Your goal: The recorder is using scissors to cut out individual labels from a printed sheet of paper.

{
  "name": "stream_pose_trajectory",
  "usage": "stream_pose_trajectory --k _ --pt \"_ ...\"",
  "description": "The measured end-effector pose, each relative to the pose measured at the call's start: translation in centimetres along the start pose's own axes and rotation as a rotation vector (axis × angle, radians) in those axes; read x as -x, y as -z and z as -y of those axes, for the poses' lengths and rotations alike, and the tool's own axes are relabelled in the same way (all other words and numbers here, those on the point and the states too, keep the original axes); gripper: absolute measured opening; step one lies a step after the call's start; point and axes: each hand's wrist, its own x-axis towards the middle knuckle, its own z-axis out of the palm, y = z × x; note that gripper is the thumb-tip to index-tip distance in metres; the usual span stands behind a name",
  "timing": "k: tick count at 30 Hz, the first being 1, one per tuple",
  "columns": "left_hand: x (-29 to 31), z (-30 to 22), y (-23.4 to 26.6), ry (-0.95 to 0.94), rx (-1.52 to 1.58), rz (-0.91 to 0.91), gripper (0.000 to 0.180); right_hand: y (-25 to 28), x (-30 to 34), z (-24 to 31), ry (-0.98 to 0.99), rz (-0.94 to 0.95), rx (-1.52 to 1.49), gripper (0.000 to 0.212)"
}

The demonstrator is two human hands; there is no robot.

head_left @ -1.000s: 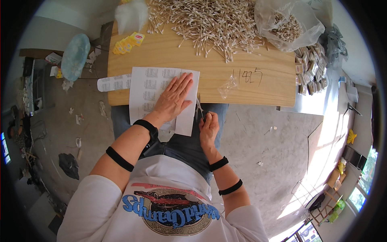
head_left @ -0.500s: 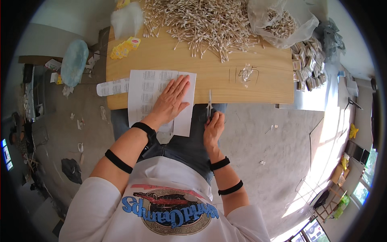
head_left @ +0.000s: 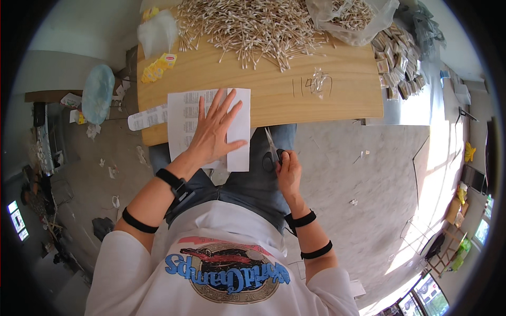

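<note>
My left hand (head_left: 213,131) lies with fingers spread on white printed sheets (head_left: 180,118) at the table's near edge, partly hanging over my lap. A blank strip of white paper (head_left: 240,152) shows along their right side, under my thumb. To the right, over my thigh and just off the table edge, my right hand (head_left: 290,173) grips a pair of scissors (head_left: 271,142) by its dark handles, blades pointing away from me. A narrow printed paper strip (head_left: 148,117) with a rounded end sticks out left of the sheets.
A big heap of cotton swabs (head_left: 253,29) covers the table's far side, beside a clear plastic bag (head_left: 353,26) of swabs. Yellow cards (head_left: 158,68) lie at the left. A crumpled clear wrapper (head_left: 317,84) sits on the wooden table (head_left: 269,105). Packed bundles (head_left: 398,63) are piled at right.
My left hand's fingers have spread wider on the paper. My right hand has moved slightly right and toward me, and the scissors now tilt to the left with more handle visible.
</note>
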Motion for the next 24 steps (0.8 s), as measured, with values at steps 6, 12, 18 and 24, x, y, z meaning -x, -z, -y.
stream_pose_trajectory --k 6,12,18,24 --pt "4.7 -1.1 -1.3 -0.110 -0.154 0.240 0.115 0.1 0.1 -0.2 -0.048 -0.016 -0.053 0.022" --pt "4.9 -0.1 -3.3 -0.315 -0.118 0.070 0.088 0.1 1.2 -0.5 0.026 -0.014 0.072 0.022" --pt "4.5 0.7 -2.9 -0.419 -0.132 -0.109 0.047 0.0 1.2 0.4 -0.018 -0.003 0.069 0.021" --pt "3.7 0.0 -1.6 -0.354 0.001 -0.277 0.033 -1.0 -0.6 0.9 0.006 0.049 0.112 0.021"
